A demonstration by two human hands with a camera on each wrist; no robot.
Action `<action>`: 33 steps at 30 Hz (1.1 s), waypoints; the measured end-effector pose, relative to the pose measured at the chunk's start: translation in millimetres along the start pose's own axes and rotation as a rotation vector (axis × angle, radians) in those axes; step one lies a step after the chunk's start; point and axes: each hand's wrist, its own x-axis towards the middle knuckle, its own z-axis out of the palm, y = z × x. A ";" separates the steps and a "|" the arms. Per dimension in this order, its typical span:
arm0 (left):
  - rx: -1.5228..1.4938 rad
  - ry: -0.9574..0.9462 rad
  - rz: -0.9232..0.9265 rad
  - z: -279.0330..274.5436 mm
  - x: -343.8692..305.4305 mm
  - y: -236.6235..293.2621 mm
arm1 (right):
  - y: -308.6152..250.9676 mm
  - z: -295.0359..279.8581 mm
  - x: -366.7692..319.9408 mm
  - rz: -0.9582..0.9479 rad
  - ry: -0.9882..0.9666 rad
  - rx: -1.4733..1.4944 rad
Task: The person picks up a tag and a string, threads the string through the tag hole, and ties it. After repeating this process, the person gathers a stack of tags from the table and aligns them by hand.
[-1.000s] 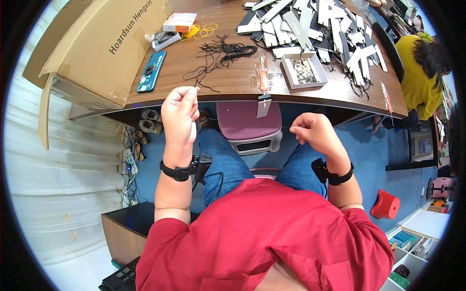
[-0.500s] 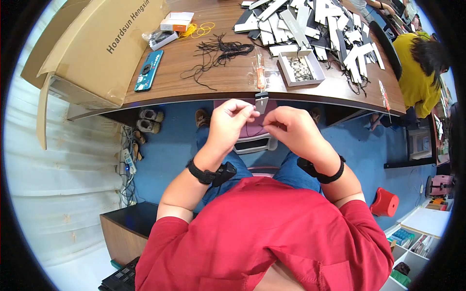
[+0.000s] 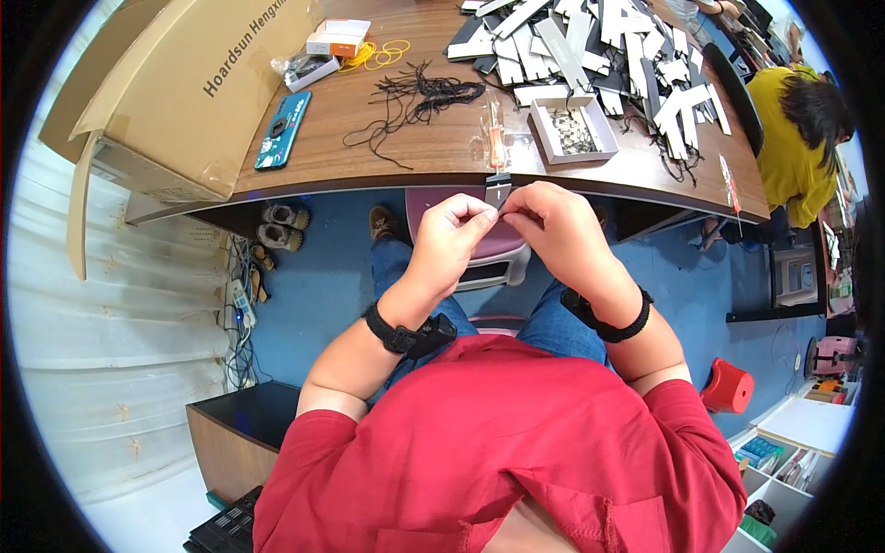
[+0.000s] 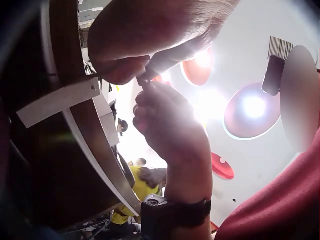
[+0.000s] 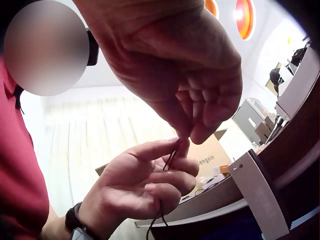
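My left hand [image 3: 452, 244] pinches a thin black cord [image 5: 172, 157] between thumb and forefinger. The cord runs across its curled fingers, and a loose end dangles below them in the right wrist view. Fingertips of my right hand [image 3: 558, 235] meet the left ones and pinch the cord's upper end. Just beyond both hands, a flat grey-white tag [image 5: 260, 195] with a small hole hangs at the table edge. Behind it, an orange-handled tool [image 3: 497, 147] is taped to the tabletop, its tip pointing toward me.
On the brown table [image 3: 323, 157] lie a heap of black and white tags [image 3: 590, 55], a white box of small pieces [image 3: 573, 131], tangled black cords [image 3: 419, 97] and a phone [image 3: 282, 131]. A large carton [image 3: 198, 101] stands left; a pink stool [image 3: 442, 207] is under the edge.
Both hands have come in from either side to the middle, before the hanging tag. Over the last half second their fingertips have closed together on the cord.
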 end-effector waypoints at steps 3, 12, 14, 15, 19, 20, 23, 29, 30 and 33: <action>0.052 -0.001 0.013 1.1 -0.7 1.4 | 1.8 0.7 0.3 -0.017 0.008 -0.013; 0.107 -0.007 0.030 1.3 -0.8 0.5 | -0.6 -1.6 -1.7 0.009 0.127 0.010; 0.111 -0.003 0.025 0.8 -0.6 2.4 | 0.9 -2.9 -1.4 -0.078 0.115 0.001; 0.117 0.001 0.019 0.5 -0.5 2.9 | 1.7 -3.6 -1.3 -0.121 0.109 -0.004; 0.119 -0.035 -0.001 0.7 -1.9 6.5 | 5.5 -6.5 0.7 -0.268 0.047 -0.072; 0.115 -0.040 0.001 0.6 -1.7 5.0 | 7.1 -7.8 2.3 -0.314 0.044 -0.112; 0.106 -0.052 -0.005 -0.1 -0.5 2.3 | 10.7 -7.8 1.0 -0.305 0.045 -0.124; 0.086 -0.108 -0.133 -7.6 2.9 8.2 | 14.6 -3.2 -5.6 -0.030 0.050 0.049; 0.165 -0.112 -0.054 -6.4 5.0 5.8 | 14.7 -3.6 -6.6 0.005 0.035 0.063; 0.553 -0.100 0.210 -9.0 9.4 -0.2 | 17.0 0.2 -13.6 0.087 0.051 0.126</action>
